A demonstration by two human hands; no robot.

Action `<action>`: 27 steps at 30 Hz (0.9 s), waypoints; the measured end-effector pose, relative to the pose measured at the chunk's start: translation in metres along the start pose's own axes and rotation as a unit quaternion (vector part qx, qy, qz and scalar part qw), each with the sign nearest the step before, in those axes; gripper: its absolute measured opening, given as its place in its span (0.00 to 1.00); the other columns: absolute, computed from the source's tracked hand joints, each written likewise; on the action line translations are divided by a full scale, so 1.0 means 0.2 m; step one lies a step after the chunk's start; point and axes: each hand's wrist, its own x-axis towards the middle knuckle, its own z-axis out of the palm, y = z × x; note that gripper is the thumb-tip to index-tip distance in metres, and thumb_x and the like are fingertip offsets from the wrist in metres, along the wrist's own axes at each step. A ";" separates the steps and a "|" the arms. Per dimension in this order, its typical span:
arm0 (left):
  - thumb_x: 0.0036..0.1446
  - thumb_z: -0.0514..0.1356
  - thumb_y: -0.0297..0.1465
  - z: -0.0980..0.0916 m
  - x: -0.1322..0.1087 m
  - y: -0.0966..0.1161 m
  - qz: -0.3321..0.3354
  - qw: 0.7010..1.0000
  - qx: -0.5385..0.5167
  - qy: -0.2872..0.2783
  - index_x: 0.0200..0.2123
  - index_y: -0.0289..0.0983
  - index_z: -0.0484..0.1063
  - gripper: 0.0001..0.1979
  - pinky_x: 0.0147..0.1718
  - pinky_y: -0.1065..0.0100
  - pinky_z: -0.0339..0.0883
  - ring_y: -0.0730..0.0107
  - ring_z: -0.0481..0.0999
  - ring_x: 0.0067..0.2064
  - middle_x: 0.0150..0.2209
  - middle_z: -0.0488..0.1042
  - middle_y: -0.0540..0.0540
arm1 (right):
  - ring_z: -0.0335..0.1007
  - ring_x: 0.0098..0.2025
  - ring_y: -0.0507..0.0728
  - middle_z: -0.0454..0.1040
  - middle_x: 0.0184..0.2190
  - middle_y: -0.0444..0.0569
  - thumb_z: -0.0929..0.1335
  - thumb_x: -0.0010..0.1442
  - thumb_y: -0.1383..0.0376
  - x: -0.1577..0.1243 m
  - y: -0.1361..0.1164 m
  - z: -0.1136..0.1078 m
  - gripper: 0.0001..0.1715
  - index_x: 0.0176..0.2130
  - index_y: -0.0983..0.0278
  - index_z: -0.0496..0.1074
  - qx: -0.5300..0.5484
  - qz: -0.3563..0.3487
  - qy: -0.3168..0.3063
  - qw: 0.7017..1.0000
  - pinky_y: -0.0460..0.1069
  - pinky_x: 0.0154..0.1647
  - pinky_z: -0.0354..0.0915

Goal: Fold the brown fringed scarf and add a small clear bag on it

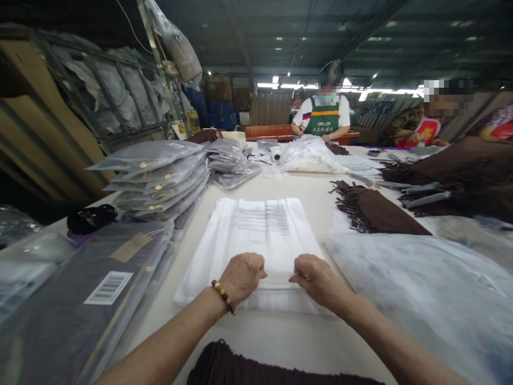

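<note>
A stack of clear plastic bags (256, 230) with printed text lies flat on the table in front of me. My left hand (243, 274), with a beaded bracelet (223, 297) at the wrist, pinches the near edge of the top plastic bag. On the same edge, a short way to the right, my right hand (315, 277) is closed in a matching pinch. Between the hands the plastic edge looks slightly lifted. Closest to my body, a dark brown fringed scarf (256, 369) shows only in part.
Bagged grey items (160, 166) are piled at left, with a barcoded bag (108, 287) nearer. At right lie a brown fringed scarf (377, 208) and a large heap of plastic (417, 289). A co-worker in a green apron (324, 115) stands across the table (304, 187); others are at right.
</note>
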 end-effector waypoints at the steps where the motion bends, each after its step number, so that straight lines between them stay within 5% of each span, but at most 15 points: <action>1: 0.52 0.62 0.27 -0.01 0.00 0.01 -0.010 1.000 -0.013 -0.007 0.23 0.36 0.68 0.07 0.31 0.70 0.60 0.70 0.71 0.32 0.27 0.73 0.50 | 0.63 0.30 0.52 0.69 0.25 0.44 0.71 0.49 0.72 -0.01 -0.01 0.00 0.09 0.23 0.64 0.66 0.008 0.002 -0.004 1.000 0.46 0.32 0.55; 5: 0.46 0.66 0.28 -0.02 -0.02 0.03 -0.033 0.997 -0.057 -0.029 0.18 0.37 0.64 0.12 0.25 0.73 0.56 0.73 0.68 0.27 0.21 0.68 0.55 | 0.64 0.28 0.51 0.72 0.30 0.44 0.74 0.45 0.58 -0.07 -0.06 -0.04 0.16 0.33 0.63 0.70 0.056 0.010 -0.027 0.998 0.44 0.28 0.57; 7: 0.45 0.66 0.28 -0.02 -0.03 0.05 -0.034 0.996 -0.071 -0.035 0.18 0.37 0.63 0.13 0.24 0.74 0.55 0.74 0.67 0.26 0.20 0.66 0.56 | 0.66 0.30 0.50 0.73 0.32 0.44 0.70 0.51 0.54 -0.07 -0.10 -0.04 0.16 0.37 0.62 0.72 0.077 0.001 -0.034 0.996 0.44 0.29 0.58; 12: 0.41 0.68 0.30 0.00 -0.06 0.06 -0.033 0.995 -0.080 -0.052 0.17 0.37 0.62 0.15 0.23 0.73 0.52 0.75 0.64 0.24 0.18 0.62 0.57 | 0.66 0.28 0.50 0.73 0.25 0.44 0.62 0.61 0.63 -0.07 -0.13 0.02 0.16 0.25 0.63 0.72 0.037 -0.031 -0.034 0.998 0.44 0.27 0.54; 15: 0.41 0.68 0.34 0.00 -0.08 0.04 -0.024 0.994 -0.085 -0.071 0.17 0.37 0.64 0.15 0.21 0.74 0.52 0.76 0.64 0.24 0.18 0.62 0.57 | 0.66 0.29 0.52 0.72 0.27 0.47 0.62 0.62 0.63 -0.09 -0.12 0.06 0.14 0.29 0.65 0.71 -0.018 -0.052 0.003 0.998 0.46 0.29 0.53; 19: 0.54 0.58 0.40 -0.01 -0.11 0.02 0.006 0.996 -0.060 -0.065 0.20 0.37 0.65 0.16 0.23 0.74 0.55 0.75 0.66 0.25 0.19 0.64 0.55 | 0.64 0.30 0.54 0.70 0.27 0.50 0.58 0.65 0.63 -0.14 -0.11 0.07 0.16 0.31 0.66 0.69 -0.087 -0.106 0.048 0.989 0.48 0.30 0.53; 24: 0.56 0.53 0.26 0.00 -0.20 0.07 0.063 0.996 0.065 -0.024 0.32 0.36 0.67 0.04 0.38 0.63 0.60 0.62 0.70 0.38 0.34 0.72 0.45 | 0.62 0.28 0.54 0.67 0.25 0.49 0.53 0.67 0.64 -0.19 -0.12 0.06 0.19 0.30 0.65 0.65 -0.141 -0.166 0.079 0.973 0.49 0.29 0.51; 27: 0.53 0.47 0.17 -0.01 -0.26 0.06 0.064 0.988 0.139 -0.014 0.35 0.35 0.66 0.12 0.40 0.59 0.60 0.58 0.70 0.41 0.37 0.72 0.40 | 0.60 0.25 0.53 0.67 0.24 0.46 0.57 0.66 0.61 -0.23 -0.12 0.05 0.16 0.30 0.63 0.65 -0.160 -0.209 0.064 0.963 0.48 0.27 0.50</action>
